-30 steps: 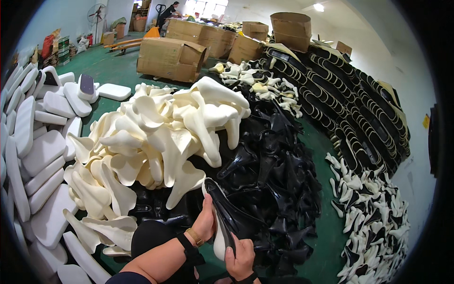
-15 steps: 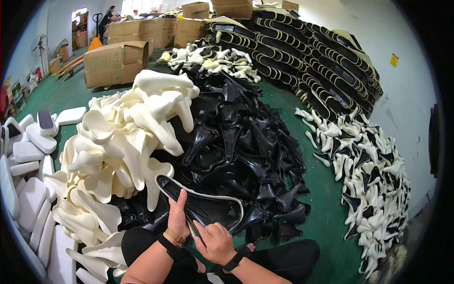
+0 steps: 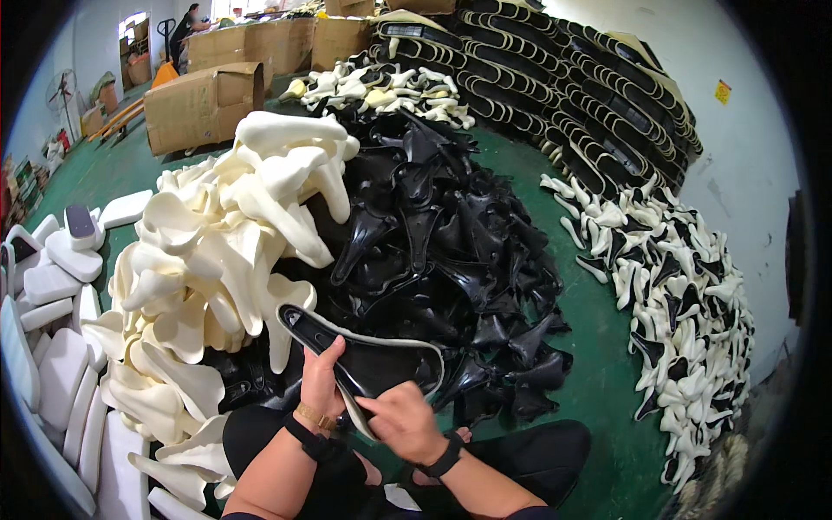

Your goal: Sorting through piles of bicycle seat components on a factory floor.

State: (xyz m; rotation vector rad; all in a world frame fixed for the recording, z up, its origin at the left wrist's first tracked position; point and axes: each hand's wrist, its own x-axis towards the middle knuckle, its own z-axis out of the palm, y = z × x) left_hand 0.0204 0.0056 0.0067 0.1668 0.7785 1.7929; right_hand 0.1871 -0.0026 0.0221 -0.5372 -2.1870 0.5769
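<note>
A bicycle saddle (image 3: 390,364), a black shell with a cream padded rim, is tilted above my lap with its hollow underside up. My left hand (image 3: 321,388) is closed round its near side by the narrow nose, thumb on the inside. At the near edge, my right hand (image 3: 407,423) is closed with curled fingers, the index finger against the rim; its other fingertips are partly hidden. Close by on the left lies a heap of cream foam saddle covers (image 3: 221,251). Just beyond the saddle, black saddle shells (image 3: 416,217) are piled.
White foam pads (image 3: 61,364) lie at far left. Small white and black pieces (image 3: 676,321) cover the floor at right. Stacked saddles (image 3: 563,104) rise against the wall. Cardboard boxes (image 3: 204,108) stand at the back, where another person (image 3: 182,35) works.
The saddle and my left hand have shifted slightly left and up. My right hand has moved a little right along the near rim, its index finger more bent. The view has tilted slightly.
</note>
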